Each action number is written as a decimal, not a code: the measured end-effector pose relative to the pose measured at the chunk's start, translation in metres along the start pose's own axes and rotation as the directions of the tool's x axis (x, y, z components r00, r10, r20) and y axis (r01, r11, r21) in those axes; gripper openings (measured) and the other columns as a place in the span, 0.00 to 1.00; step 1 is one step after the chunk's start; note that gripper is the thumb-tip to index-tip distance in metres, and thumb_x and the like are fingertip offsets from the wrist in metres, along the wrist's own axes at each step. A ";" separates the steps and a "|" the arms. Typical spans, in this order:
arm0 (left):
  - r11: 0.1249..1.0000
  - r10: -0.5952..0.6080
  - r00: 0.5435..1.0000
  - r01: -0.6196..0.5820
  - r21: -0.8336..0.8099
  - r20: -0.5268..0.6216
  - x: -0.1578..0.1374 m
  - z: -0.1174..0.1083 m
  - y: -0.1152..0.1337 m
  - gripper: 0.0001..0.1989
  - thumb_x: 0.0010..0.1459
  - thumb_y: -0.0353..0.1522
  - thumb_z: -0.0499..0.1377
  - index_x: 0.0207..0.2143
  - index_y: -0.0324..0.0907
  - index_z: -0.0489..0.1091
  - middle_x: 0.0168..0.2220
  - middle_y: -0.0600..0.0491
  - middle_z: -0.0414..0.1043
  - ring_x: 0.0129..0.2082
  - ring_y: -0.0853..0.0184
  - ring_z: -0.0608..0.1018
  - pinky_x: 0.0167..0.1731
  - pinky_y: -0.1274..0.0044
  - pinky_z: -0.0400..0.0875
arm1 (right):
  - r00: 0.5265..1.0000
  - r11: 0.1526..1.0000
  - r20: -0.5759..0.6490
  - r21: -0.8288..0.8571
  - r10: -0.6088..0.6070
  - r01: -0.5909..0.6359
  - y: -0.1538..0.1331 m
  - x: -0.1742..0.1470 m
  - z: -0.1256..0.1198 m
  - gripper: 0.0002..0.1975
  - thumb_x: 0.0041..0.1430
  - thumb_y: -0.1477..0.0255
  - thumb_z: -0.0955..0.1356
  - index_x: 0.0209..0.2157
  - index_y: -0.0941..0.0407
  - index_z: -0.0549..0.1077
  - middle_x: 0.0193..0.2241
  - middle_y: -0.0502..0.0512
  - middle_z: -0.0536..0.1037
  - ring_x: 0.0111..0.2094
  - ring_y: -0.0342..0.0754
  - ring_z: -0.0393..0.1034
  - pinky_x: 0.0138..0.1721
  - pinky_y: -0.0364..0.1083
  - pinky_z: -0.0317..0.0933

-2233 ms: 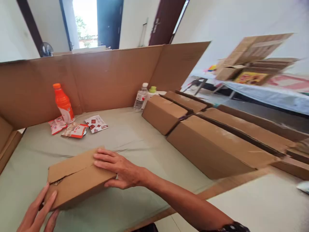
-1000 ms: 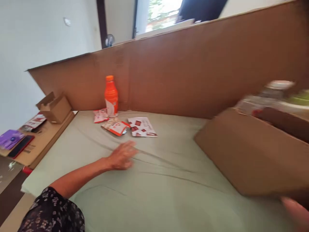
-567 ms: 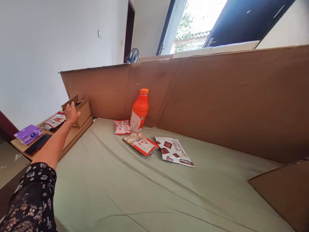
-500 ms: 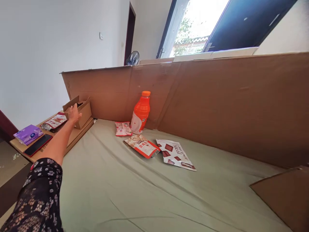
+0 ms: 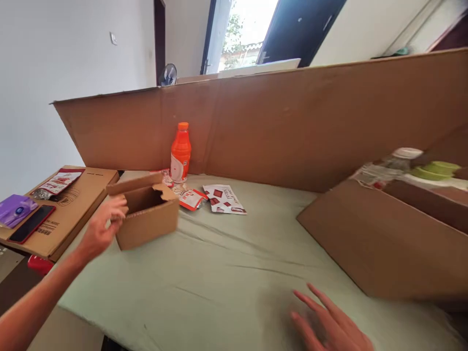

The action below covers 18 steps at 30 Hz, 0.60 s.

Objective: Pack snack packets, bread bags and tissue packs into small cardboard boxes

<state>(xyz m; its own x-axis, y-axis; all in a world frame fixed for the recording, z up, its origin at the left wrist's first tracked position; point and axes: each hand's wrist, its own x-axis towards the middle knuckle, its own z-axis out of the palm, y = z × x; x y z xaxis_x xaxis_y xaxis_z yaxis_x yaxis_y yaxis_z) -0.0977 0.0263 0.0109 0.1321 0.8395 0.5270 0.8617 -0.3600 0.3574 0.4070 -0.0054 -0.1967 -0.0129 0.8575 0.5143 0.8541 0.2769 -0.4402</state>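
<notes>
A small open-topped cardboard box [image 5: 148, 226] is at the left of the cloth-covered table, one flap standing up. My left hand [image 5: 104, 224] grips its left edge, thumb outside and fingers curled over the rim. I cannot tell whether the box's base rests fully on the cloth. My right hand [image 5: 329, 321], slightly blurred, hovers low at the front right with fingers spread and nothing in them. Behind the box stand an orange bottle [image 5: 181, 153], a red-and-tan packet [image 5: 190, 197] and a white packet with dark red squares [image 5: 224, 199]. A pink packet [image 5: 166, 178] is partly hidden by the box.
On a flat carton [image 5: 87, 195] at the left lie a foil packet [image 5: 60, 181], a purple tissue pack [image 5: 16, 210] and a phone [image 5: 32, 223]. A tall cardboard wall [image 5: 263, 131] runs along the back. A larger box [image 5: 395, 243] with a clear jar [image 5: 404, 158] stands at right.
My left hand has brought the small box from the flat carton rightward and nearer, onto or just over the green cloth. My right hand has come into view. The camera has turned right.
</notes>
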 end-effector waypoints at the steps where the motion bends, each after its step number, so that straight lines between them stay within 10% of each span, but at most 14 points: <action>1: 0.992 0.088 0.996 -0.086 -0.097 0.020 -0.020 0.005 0.019 0.06 0.67 0.27 0.54 0.40 0.44 0.70 0.58 0.45 0.73 0.65 0.59 0.70 0.63 0.62 0.66 | 0.999 0.998 0.024 0.060 -0.021 0.019 -0.015 0.003 -0.002 0.20 0.68 0.56 0.62 0.53 0.50 0.73 0.61 0.66 0.72 0.56 0.69 0.72 0.51 0.69 0.69; 7: 0.910 0.350 0.912 -0.275 -0.311 0.215 -0.073 0.011 0.096 0.18 0.58 0.17 0.52 0.44 0.44 0.68 0.65 0.43 0.66 0.68 0.58 0.65 0.63 0.64 0.68 | 0.933 0.849 0.307 0.529 -0.186 -0.005 -0.081 0.029 -0.031 0.43 0.64 0.52 0.69 0.74 0.48 0.49 0.71 0.64 0.58 0.68 0.64 0.58 0.63 0.63 0.63; 14: 0.934 0.345 0.837 -0.261 -0.243 0.425 -0.016 -0.031 0.111 0.32 0.65 0.19 0.46 0.68 0.50 0.58 0.68 0.49 0.65 0.68 0.63 0.67 0.65 0.69 0.66 | 0.909 0.714 0.365 0.690 -0.203 -0.117 -0.089 0.016 -0.012 0.45 0.62 0.51 0.71 0.73 0.49 0.52 0.70 0.65 0.61 0.67 0.63 0.61 0.63 0.62 0.63; 18: 0.887 0.461 0.644 -0.364 -0.286 0.610 0.013 -0.003 0.132 0.17 0.71 0.33 0.51 0.56 0.44 0.73 0.54 0.47 0.79 0.64 0.57 0.72 0.65 0.62 0.65 | 0.932 0.708 0.352 0.679 -0.083 -0.193 -0.091 -0.004 0.025 0.35 0.63 0.58 0.68 0.68 0.54 0.63 0.62 0.67 0.72 0.60 0.62 0.71 0.59 0.60 0.68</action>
<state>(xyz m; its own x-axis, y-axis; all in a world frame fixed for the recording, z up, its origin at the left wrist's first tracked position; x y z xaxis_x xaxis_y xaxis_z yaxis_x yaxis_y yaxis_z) 0.0162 -0.0108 0.0670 0.7812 0.6233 0.0335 0.5762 -0.7407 0.3454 0.3159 -0.0234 -0.1770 -0.2662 0.9289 0.2573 0.2545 0.3252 -0.9107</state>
